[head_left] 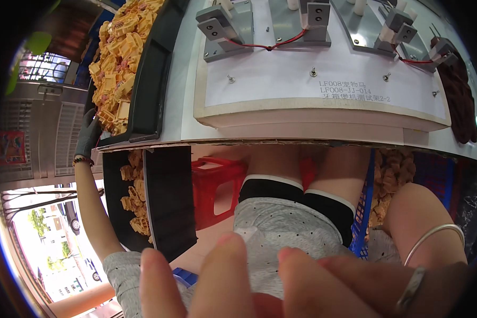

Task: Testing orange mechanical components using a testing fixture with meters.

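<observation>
At the bottom edge of the view my right hand (302,286) sits so close to the lens that it is a blur. Its fingers (222,275) are spread loosely with nothing visible between them, the palm is cut off by the frame, and I can just make out a ring (411,290) and a thin bangle (434,237) on the wrist. Out to the left, my left hand (87,135), in a grey glove, lies against the near left corner of a black tray (148,79). The picture's dark rim crowds it, and I cannot tell whether the fingers clasp the tray's edge or only rest on it. The tray stands at the left end of the white surface (188,106), heaped with yellow-orange plastic parts (119,58). Its long axis runs away from me, leaning right toward the far end, which is cut off at the top. Beside it on the surface is a white test board (323,85) carrying grey clamp blocks (217,26) joined by red wires (270,45), their tops out of frame. At the right end a dark brown heap (458,100) is too shadowed to name. Under the surface a second black tray (169,201) holds more yellow parts (135,206), partly hidden by the edge above. A red plastic stool (217,185) stands near my knees, and a blue basket (361,212) of brownish parts (392,169) is on my right. Far left, daylight shows a street with trees (42,222).
</observation>
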{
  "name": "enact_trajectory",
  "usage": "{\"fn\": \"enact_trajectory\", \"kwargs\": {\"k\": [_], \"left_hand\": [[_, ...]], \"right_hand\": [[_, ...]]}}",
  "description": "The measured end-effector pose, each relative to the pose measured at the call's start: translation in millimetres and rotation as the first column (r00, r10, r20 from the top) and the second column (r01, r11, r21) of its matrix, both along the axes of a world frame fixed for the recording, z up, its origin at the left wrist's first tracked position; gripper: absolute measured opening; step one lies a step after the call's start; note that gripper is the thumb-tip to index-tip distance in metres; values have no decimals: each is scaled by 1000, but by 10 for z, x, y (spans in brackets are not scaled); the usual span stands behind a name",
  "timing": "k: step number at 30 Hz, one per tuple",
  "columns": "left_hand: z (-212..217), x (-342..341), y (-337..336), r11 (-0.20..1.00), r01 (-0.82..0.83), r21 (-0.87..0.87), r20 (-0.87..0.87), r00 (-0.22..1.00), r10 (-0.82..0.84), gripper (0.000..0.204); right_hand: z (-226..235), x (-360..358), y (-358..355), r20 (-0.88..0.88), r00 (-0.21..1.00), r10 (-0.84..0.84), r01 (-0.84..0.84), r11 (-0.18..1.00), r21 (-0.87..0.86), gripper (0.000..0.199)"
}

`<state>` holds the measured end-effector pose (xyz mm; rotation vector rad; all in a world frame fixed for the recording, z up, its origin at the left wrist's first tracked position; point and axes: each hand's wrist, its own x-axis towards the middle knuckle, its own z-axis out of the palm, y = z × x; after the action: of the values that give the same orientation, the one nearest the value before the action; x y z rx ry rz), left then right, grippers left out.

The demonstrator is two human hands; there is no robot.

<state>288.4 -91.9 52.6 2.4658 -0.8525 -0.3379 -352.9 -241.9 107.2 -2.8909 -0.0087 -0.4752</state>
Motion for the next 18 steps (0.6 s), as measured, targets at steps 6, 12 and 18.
{"fn": "enact_trajectory", "kwargs": {"k": [6, 12, 18], "left_hand": [[-83, -211, 18, 970, 103, -221, -18, 994, -110, 46], [3, -381, 442, 983, 154, -101, 229, 965, -128, 47], [-124, -479, 185, 995, 102, -16, 253, 963, -95, 50]], "right_hand": [[42, -243, 49, -55, 998, 19, -18, 1000, 13, 34], [-7, -232, 21, -33, 997, 65, -63, 997, 53, 33], [-116, 48, 0, -14, 998, 68, -68, 997, 45, 33]]}}
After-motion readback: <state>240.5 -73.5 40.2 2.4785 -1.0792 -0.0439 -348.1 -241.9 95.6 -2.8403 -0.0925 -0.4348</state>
